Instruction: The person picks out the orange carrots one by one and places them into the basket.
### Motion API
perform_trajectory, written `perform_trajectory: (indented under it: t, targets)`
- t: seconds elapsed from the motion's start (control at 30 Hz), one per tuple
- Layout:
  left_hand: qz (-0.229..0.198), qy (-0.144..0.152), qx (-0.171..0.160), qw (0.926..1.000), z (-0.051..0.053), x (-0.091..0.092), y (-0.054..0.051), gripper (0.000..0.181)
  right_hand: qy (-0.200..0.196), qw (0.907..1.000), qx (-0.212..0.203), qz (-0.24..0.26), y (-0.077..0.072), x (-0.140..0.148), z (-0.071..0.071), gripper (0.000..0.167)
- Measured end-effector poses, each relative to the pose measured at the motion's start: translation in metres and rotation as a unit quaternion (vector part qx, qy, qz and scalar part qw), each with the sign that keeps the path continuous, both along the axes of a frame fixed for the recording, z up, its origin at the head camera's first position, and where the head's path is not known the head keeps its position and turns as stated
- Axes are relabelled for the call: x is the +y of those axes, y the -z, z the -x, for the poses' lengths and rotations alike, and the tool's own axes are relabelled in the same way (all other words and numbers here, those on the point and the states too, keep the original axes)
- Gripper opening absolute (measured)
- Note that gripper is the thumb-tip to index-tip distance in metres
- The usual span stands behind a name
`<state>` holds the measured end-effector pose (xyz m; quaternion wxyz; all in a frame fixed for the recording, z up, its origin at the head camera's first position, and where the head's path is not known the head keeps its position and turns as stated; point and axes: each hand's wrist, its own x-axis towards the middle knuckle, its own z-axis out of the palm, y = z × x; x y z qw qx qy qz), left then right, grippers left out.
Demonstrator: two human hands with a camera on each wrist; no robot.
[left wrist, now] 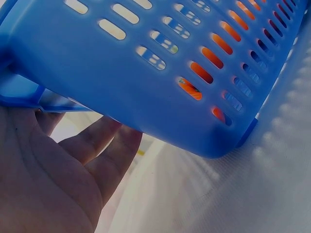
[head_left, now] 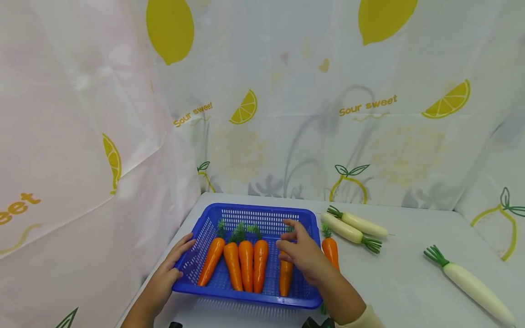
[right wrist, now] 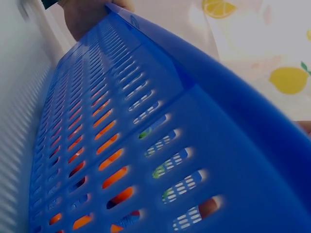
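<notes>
A blue plastic basket point(head_left: 246, 298) with slotted walls stands on the white table. Several orange carrots with green tops lie inside it; four are grouped at the left and middle, among them the leftmost carrot point(head_left: 212, 262). My left hand point(head_left: 161, 278) grips the basket's left rim, and the left wrist view shows its fingers point(left wrist: 114, 155) at the rim. My right hand point(head_left: 303, 253) is over the basket's right side, thumb and forefinger spread apart. Just below it lies a single carrot point(head_left: 285, 278), its upper part partly hidden by the fingers.
Outside the basket's right wall lies another carrot point(head_left: 330, 250), partly behind my right forearm. Two white radishes point(head_left: 342, 228) lie together at the back, and a third radish point(head_left: 477, 291) is at far right. A lemon-print cloth point(head_left: 287, 136) hangs behind the table point(head_left: 393, 282).
</notes>
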<state>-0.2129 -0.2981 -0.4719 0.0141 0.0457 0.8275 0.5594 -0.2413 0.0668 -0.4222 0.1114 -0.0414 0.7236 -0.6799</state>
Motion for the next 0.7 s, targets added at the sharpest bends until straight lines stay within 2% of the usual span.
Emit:
perform_trajectory:
  t: [0.43, 0.7]
  targets:
    - [-0.009, 0.005, 0.0, 0.9999, 0.0, 0.0, 0.0, 0.083, 0.018, 0.9989, 0.022, 0.036, -0.004, 0.005, -0.004, 0.062]
    - [-0.009, 0.006, 0.0, 0.9999, 0.001, -0.001, 0.0, 0.083, 0.031, 0.9987, 0.041, 0.008, -0.009, 0.013, -0.007, 0.059]
